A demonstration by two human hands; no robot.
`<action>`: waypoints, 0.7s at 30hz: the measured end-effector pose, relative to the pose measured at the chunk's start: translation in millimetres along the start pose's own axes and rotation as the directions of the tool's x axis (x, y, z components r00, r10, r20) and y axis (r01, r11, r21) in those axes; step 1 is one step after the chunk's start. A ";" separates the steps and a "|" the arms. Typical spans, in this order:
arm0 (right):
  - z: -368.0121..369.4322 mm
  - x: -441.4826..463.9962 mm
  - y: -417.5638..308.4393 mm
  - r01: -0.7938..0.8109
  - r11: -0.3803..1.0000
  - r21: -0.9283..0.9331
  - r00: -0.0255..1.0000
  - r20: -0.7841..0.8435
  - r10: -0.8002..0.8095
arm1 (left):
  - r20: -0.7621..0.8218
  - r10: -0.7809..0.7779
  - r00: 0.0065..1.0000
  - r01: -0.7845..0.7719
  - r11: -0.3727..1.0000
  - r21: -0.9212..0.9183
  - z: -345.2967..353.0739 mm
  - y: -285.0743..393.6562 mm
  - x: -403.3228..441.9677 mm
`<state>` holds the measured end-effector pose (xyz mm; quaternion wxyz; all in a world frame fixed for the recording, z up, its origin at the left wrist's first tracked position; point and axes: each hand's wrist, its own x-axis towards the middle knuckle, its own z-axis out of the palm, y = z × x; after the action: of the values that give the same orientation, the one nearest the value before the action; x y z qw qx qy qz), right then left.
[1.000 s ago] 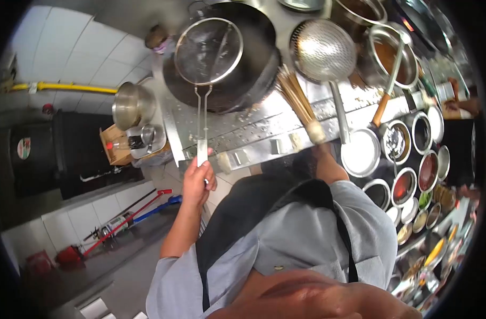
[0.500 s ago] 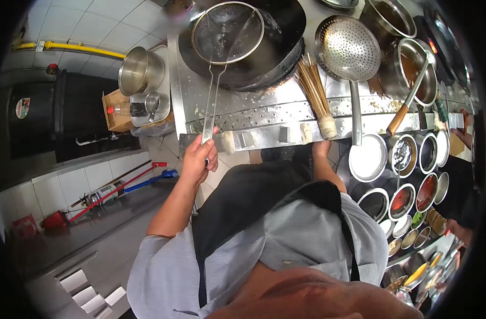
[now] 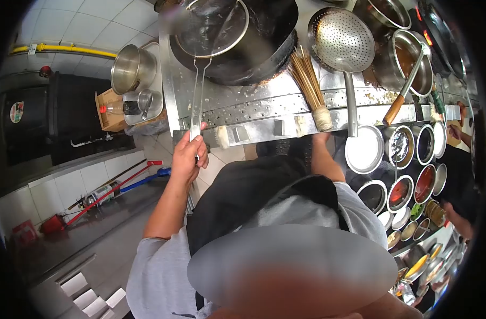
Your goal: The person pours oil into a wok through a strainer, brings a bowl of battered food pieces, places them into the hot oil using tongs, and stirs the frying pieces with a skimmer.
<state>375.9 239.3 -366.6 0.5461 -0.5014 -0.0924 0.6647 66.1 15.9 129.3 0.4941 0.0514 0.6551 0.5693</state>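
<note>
While the left hand (image 3: 188,154) grips the strainer (image 3: 212,31) over the wok (image 3: 269,61) near the stove's (image 3: 237,101) left edge, the right hand (image 3: 321,138), fingers hidden at the front edge, is unreadable, and moving the strainer likely needs a steady wrist.

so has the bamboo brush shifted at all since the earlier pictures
No. Against the stove's front rail, the bamboo brush keeps its spot: bound end on the rail, bristles pointing between the wok and perforated ladle.
</note>
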 end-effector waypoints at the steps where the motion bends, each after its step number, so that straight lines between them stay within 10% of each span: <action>1: 24.4 -24.8 -17.1 0.011 1.000 -0.017 1.000 -0.008 -0.011 | 0.005 0.003 1.000 -0.003 1.000 -0.019 0.5 1.0 0.4; 5: -50.3 -1.9 16.3 0.221 0.702 -0.677 0.965 0.258 -0.055 | -0.003 0.041 0.999 -0.041 0.999 -0.018 0.3 3.8 2.4; 8: 28.8 -135.7 -111.4 0.449 -0.160 -0.879 0.875 0.397 0.275 | 0.020 0.077 0.997 -0.076 0.997 -0.016 -3.7 1.0 8.6; 12: -6.7 -134.2 -81.2 0.801 -0.205 -0.562 0.594 0.705 0.388 | 0.022 0.090 0.996 -0.088 0.994 -0.064 2.2 3.1 10.6; 15: 34.4 -147.4 -95.1 0.655 -0.234 -0.719 0.729 0.519 0.446 | 0.042 0.074 0.996 -0.070 0.994 -0.086 0.8 1.1 13.8; 20: 89.8 -158.5 -146.8 0.833 -0.363 -0.417 0.473 0.198 0.859 | 0.069 0.079 0.994 -0.071 0.992 -0.108 -2.5 -1.9 19.6; 21: 133.6 -189.0 -187.5 0.806 -0.276 -0.523 0.500 0.354 0.791 | 0.071 0.074 0.995 -0.066 0.993 -0.102 -2.2 -2.8 21.2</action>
<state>373.3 213.8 -69.8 -0.2559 -0.2707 -0.8406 0.3933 55.1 26.7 114.3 0.5000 0.0708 0.6046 0.6160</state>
